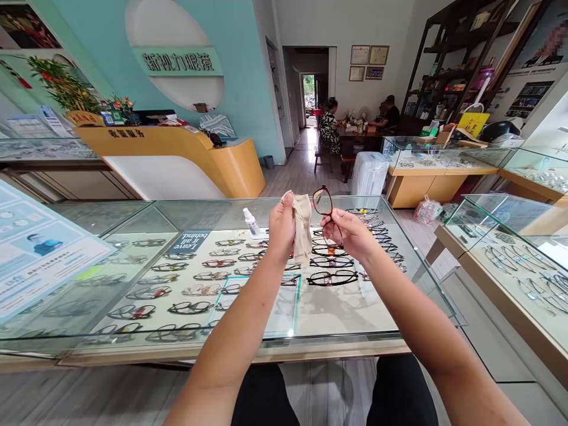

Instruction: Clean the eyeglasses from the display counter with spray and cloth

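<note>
The left hand (280, 223) is closed around a beige cloth (303, 234). The thumb and fingers pinch its top edge, and the rest hangs loose down the side of the palm. Just beside it, the right hand (350, 234) has its fingers curled round a pair of dark-framed glasses (326, 210), gripping them about the middle. One lens stands up above the fingers and the other shows below. The cloth and the glasses are almost touching, though I cannot tell whether they do.

Both hands are raised above the far half of the glass counter (346, 313), clear of its top. A small white spray bottle (251, 221) stands upright on the counter, just left of the left hand. Rows of spectacle frames (190, 278) lie on a pale tray under the glass, spreading left and towards the near edge. A printed leaflet board (39, 248) rests tilted at the counter's left end. Beyond the counter is a curved orange reception desk (177, 154). Further back, people sit at a dark table (355, 133).
</note>
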`<state>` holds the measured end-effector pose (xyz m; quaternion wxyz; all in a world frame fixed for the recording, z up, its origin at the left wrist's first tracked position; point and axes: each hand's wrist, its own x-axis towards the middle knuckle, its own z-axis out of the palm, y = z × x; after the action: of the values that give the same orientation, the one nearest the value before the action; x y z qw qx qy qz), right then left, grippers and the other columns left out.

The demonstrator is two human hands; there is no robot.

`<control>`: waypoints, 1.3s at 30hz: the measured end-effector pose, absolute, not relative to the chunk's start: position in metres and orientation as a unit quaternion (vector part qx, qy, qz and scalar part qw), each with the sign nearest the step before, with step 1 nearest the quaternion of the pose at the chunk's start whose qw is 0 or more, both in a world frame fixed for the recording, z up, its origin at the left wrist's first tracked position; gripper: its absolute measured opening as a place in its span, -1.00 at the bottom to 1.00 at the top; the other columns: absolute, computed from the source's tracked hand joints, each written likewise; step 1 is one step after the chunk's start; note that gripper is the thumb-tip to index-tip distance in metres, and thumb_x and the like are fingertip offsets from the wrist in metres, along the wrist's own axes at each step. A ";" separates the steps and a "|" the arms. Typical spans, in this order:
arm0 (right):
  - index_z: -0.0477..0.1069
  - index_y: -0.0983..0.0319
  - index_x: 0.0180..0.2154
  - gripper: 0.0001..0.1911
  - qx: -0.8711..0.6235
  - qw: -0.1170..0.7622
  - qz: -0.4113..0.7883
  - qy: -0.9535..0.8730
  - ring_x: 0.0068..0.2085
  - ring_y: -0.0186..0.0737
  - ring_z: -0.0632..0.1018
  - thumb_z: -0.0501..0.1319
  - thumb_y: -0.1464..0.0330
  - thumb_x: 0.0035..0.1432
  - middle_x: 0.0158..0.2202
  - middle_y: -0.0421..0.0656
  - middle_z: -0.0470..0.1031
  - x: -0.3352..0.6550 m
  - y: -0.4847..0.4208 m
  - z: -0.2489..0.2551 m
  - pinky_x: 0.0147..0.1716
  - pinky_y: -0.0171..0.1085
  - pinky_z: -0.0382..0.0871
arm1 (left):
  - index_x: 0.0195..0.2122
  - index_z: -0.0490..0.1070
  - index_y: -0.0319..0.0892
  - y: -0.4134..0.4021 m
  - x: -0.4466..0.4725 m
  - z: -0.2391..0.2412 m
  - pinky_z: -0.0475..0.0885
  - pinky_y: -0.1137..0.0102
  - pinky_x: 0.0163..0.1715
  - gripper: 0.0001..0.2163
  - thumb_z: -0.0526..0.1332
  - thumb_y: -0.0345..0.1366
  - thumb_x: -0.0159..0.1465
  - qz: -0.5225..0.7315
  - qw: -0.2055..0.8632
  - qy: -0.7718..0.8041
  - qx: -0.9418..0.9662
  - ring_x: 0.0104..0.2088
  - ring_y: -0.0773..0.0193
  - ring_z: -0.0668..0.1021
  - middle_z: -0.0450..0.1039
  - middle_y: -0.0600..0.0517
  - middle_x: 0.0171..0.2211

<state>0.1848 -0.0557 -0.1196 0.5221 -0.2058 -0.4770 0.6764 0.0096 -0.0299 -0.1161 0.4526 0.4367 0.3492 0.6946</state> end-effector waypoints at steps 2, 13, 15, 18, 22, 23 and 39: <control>0.49 0.17 -0.40 -0.52 -0.205 0.525 0.675 -0.475 -0.37 -0.30 0.45 0.65 0.02 0.00 -0.30 -0.16 0.63 0.187 -0.055 -0.118 -0.30 -0.25 0.41 | -0.25 0.50 -0.12 -0.027 0.009 -0.117 0.44 0.42 -0.54 -0.38 0.45 0.40 0.17 0.695 0.454 0.355 0.430 -0.49 0.25 0.59 0.52 0.08 -0.54; 0.54 0.19 -0.33 -0.50 -0.196 0.512 0.654 -0.522 -0.28 -0.22 0.59 0.62 -0.05 0.05 -0.33 -0.14 0.63 0.213 -0.042 -0.120 -0.20 -0.24 0.47 | -0.29 0.40 -0.07 -0.037 0.006 -0.119 0.37 0.39 -0.44 -0.55 0.35 0.22 0.39 0.667 0.280 0.324 0.610 -0.50 0.33 0.33 0.26 0.12 -0.46; 0.54 0.19 -0.34 -0.48 -0.195 0.511 0.645 -0.534 -0.30 -0.22 0.59 0.61 -0.08 0.05 -0.36 -0.16 0.61 0.218 -0.040 -0.122 -0.19 -0.23 0.47 | -0.15 0.51 -0.09 -0.040 0.007 -0.123 0.52 0.27 -0.18 -0.59 0.41 0.17 0.35 0.660 0.102 0.330 0.667 -0.27 0.18 0.55 0.49 -0.01 -0.26; 0.55 0.19 -0.37 -0.47 -0.210 0.506 0.625 -0.556 -0.29 -0.21 0.61 0.63 -0.08 0.02 -0.37 -0.16 0.61 0.221 -0.037 -0.122 -0.18 -0.23 0.47 | 0.18 0.51 -0.09 -0.038 0.010 -0.129 0.55 0.09 0.12 -0.38 0.48 0.20 0.25 0.626 -0.028 0.313 0.714 0.21 -0.13 0.59 0.57 -0.23 0.19; 0.58 0.17 -0.40 -0.52 -0.221 0.490 0.580 -0.612 -0.30 -0.19 0.60 0.60 -0.07 0.07 -0.39 -0.16 0.64 0.227 -0.034 -0.119 -0.18 -0.21 0.45 | 0.37 0.45 -0.08 -0.031 0.008 -0.135 0.53 0.07 0.18 -0.26 0.48 0.21 0.28 0.593 -0.060 0.307 0.742 0.27 -0.19 0.60 0.54 -0.29 0.34; 0.59 0.17 -0.40 -0.53 -0.225 0.483 0.568 -0.627 -0.31 -0.19 0.59 0.58 -0.07 0.11 -0.39 -0.15 0.65 0.229 -0.033 -0.118 -0.19 -0.21 0.44 | 0.36 0.47 -0.08 -0.030 0.007 -0.136 0.53 0.06 0.18 -0.26 0.48 0.21 0.28 0.586 -0.061 0.310 0.746 0.23 -0.19 0.63 0.56 -0.29 0.33; 0.60 0.14 -0.34 -0.70 -0.316 0.557 0.363 -0.677 -0.16 -0.08 0.59 0.35 0.07 0.29 -0.28 -0.13 0.66 0.230 -0.035 -0.112 0.00 -0.09 0.44 | 0.20 0.47 -0.16 -0.016 0.002 -0.162 0.59 0.13 -0.01 -0.30 0.52 0.19 0.21 0.618 -0.115 0.353 0.693 0.14 -0.14 0.65 0.60 -0.28 0.12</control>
<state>0.2304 -0.0347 -0.1123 0.5566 -0.3162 -0.6769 0.3633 0.0023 -0.0160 -0.1625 -0.1155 0.6933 0.3531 0.6176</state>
